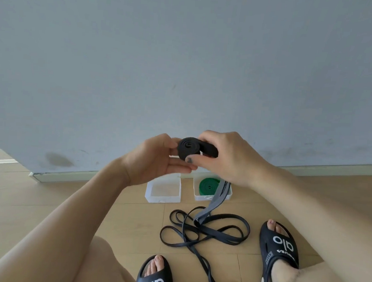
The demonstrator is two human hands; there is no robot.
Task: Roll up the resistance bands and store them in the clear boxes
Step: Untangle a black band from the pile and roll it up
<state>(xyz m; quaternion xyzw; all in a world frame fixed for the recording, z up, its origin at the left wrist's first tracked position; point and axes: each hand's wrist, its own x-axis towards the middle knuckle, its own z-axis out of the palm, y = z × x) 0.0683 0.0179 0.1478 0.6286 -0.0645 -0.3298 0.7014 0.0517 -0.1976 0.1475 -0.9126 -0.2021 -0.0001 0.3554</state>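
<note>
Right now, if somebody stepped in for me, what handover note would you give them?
Left hand steadies the black roll; right hand grips it and feeds the band's tail, which hangs to the floor.
Done: green roll sits in the right clear box.
Left: finish this roll and box it; the left clear box holds no band. Thin black bands lie tangled on the floor, unrolled.

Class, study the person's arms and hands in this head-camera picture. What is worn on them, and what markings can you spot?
Both forearms are bare: no sleeves, watch, bracelets or gloves in view. No rings show on the left hand or the right hand. The one marking is dark, chipped-looking polish on the right thumbnail.
</note>
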